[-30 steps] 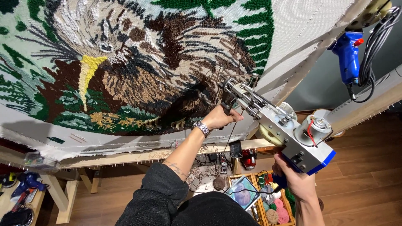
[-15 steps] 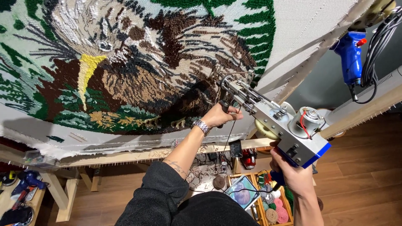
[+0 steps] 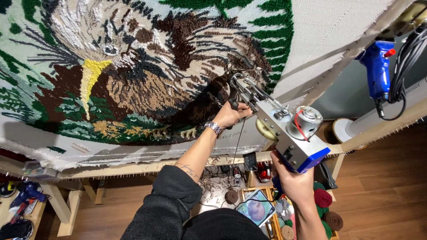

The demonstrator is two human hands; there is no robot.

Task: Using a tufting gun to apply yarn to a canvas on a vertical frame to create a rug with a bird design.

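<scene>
1. Tufting gun (image 3: 284, 129), grey metal body with blue base and exposed motor, sits centre-right of frame; its needle end is pressed against the tufted rug (image 3: 147, 75).
2. Left hand (image 3: 231, 116): grip closed around the gun's front handle, just below the needle end. A metal watch (image 3: 214, 128) is on the wrist; the dark sleeve is pushed up the forearm.
3. Right hand (image 3: 293, 180): grip wrapped around the rear handle under the blue base, lower right of centre.
4. Rug shows a brown-and-white bird with a yellow beak, green border; it is stretched on a wooden frame (image 3: 133, 168) filling the upper left and centre.
5. Second blue tufting gun (image 3: 377, 71) hangs at upper right, beside black cables.
6. Yarn balls (image 3: 327, 209) lie in a box at lower right, below the frame.
</scene>
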